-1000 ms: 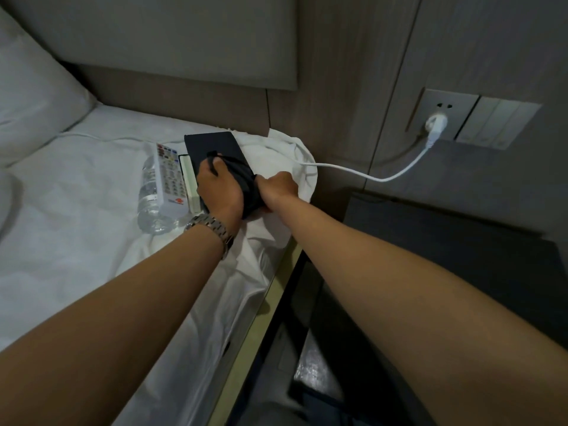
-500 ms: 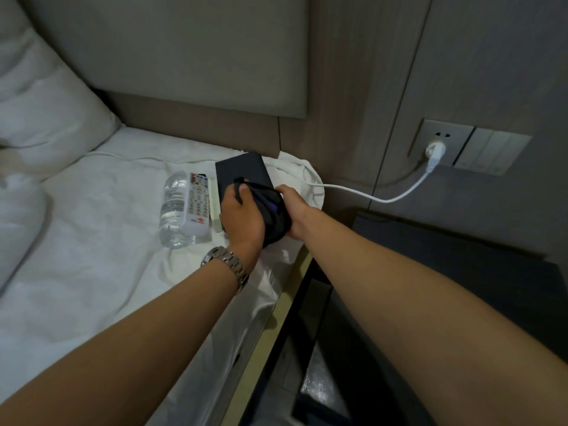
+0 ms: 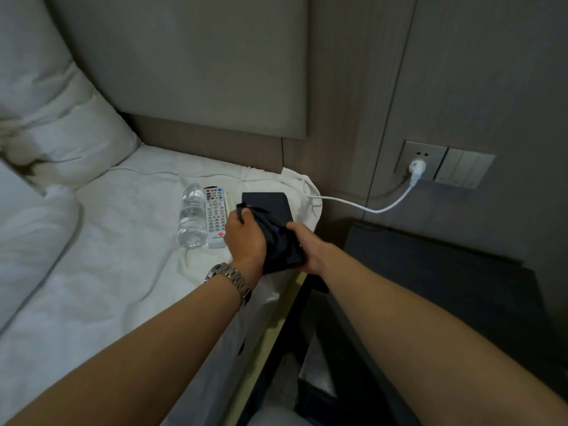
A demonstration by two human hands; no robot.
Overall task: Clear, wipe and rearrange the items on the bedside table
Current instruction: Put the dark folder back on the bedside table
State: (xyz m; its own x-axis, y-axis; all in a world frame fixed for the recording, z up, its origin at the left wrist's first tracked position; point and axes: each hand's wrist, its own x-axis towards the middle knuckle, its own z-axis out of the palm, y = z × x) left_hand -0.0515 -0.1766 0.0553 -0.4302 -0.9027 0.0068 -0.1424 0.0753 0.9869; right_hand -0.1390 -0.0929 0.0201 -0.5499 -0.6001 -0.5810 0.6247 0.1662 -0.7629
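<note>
Dark crumpled cloth [image 3: 278,241], bunched between left hand [image 3: 246,238], right hand [image 3: 309,249]

Bed corner is crowded: water bottle [image 3: 192,221], remote [image 3: 215,221] and dark box [image 3: 266,206] lie in a row, bottle touching remote. Both hands, left hand [image 3: 246,241] and right hand [image 3: 307,249], bunch a dark cloth [image 3: 278,245] at the box's near end. White cable [image 3: 362,207] spans from wall socket [image 3: 424,159] across the gap to the bed. Open sheet [image 3: 107,256] left of the bottle. Bedside table [image 3: 445,272] top is bare, reachable from the near side.
</note>
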